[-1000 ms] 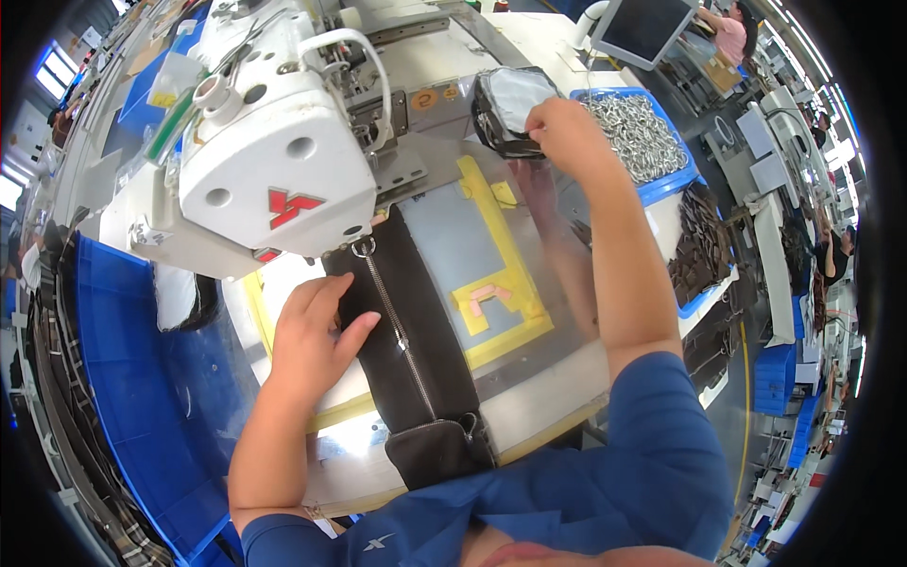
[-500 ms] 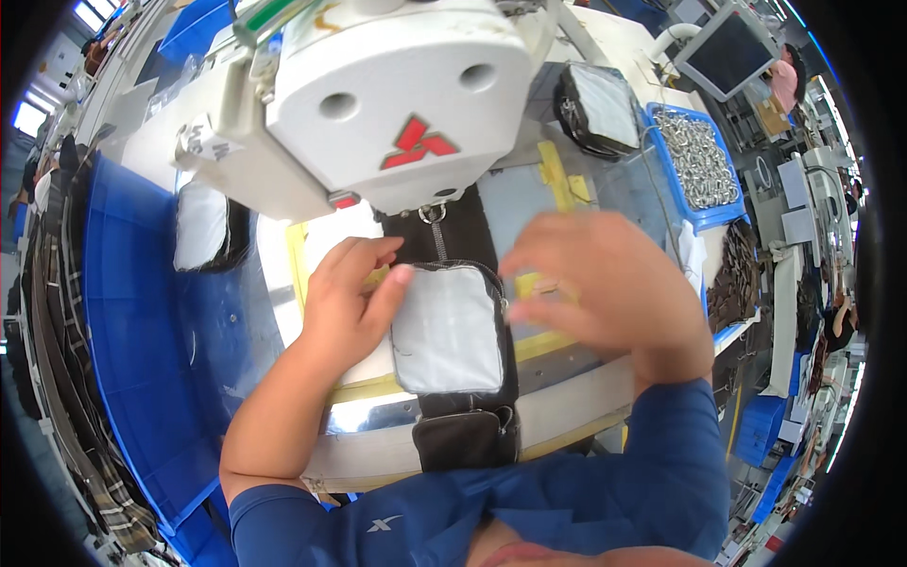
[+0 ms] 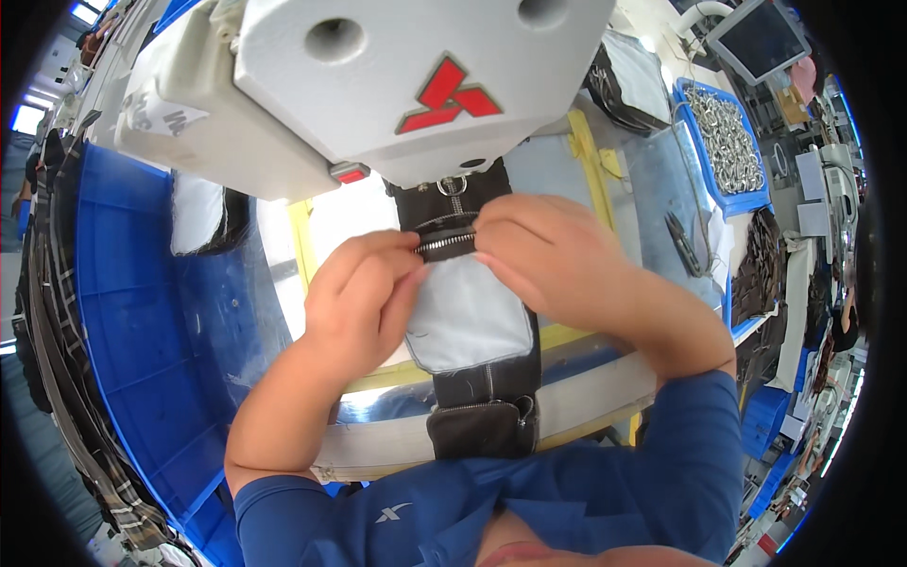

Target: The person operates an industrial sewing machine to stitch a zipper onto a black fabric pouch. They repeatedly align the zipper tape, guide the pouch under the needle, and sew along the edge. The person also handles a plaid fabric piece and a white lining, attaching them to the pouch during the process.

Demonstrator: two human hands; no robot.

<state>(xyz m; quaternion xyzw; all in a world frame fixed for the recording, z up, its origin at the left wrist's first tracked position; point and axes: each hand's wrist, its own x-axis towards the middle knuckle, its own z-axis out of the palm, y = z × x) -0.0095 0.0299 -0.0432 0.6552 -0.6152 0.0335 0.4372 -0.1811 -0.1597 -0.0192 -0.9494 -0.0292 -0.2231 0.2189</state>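
Observation:
A black fabric pouch with a pale lining panel (image 3: 472, 317) lies before me, its metal-toothed zipper (image 3: 449, 246) across the far edge. My left hand (image 3: 364, 293) pinches the left end of that zippered edge. The right end is pinched by my right hand (image 3: 553, 250), fingers closed. Under the pouch runs a long dark strap; its far part carries a metal D-ring (image 3: 453, 186) just below the white sewing machine head (image 3: 378, 94). Toward my body, a smaller black zippered pouch (image 3: 482, 432) hangs over the table's front edge.
Thread snips (image 3: 682, 244) lie to the right, near a blue tray (image 3: 746, 203) of metal rings. Similar pouches sit at the back right (image 3: 628, 85) and at left (image 3: 198, 215). A large blue bin (image 3: 132, 331) borders the left side. Yellow strips (image 3: 593, 175) frame the work plate.
My right hand has come in from the right and taken the zippered edge, as has my left. The edge is now lifted and folded toward me, baring the zipper teeth. The view has shifted closer.

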